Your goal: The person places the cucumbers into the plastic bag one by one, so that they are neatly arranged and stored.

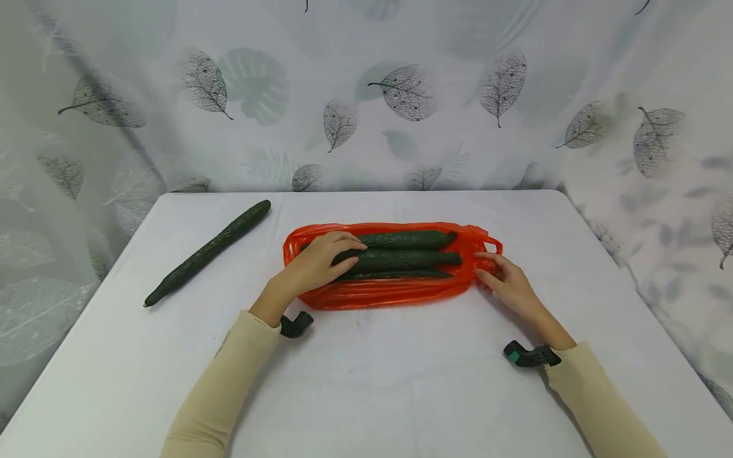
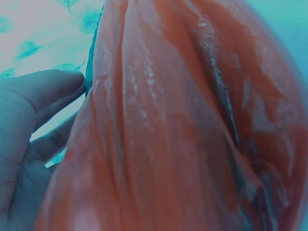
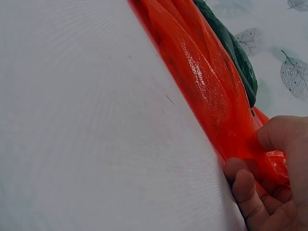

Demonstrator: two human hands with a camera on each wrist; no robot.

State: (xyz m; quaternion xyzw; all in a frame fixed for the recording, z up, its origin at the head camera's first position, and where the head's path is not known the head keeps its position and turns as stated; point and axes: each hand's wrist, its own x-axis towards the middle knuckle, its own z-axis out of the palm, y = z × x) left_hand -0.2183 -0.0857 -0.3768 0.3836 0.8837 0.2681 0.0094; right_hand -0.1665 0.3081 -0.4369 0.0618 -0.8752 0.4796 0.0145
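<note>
An orange-red plastic bag [image 1: 378,296] lies with its mouth spread upward, and several dark green cucumbers [image 1: 401,259] lie side by side in it. My left hand [image 1: 314,264] is over their left part, thumb on the near side and fingers on the far side of the middle cucumber. In the left wrist view the bag's side [image 2: 159,144] fills most of the picture, hiding much of that grip. At the bag's right end, beside its handle loop, my right hand [image 1: 509,283] pinches the plastic; the right wrist view shows thumb and curled fingers [image 3: 245,190] at the film.
A single cucumber [image 1: 209,253] lies slantwise on the white table [image 1: 395,375], left of the bag. Leaf-patterned cloth [image 1: 366,140] hangs behind and along the sides. Each wrist wears a dark camera mount [image 1: 529,356].
</note>
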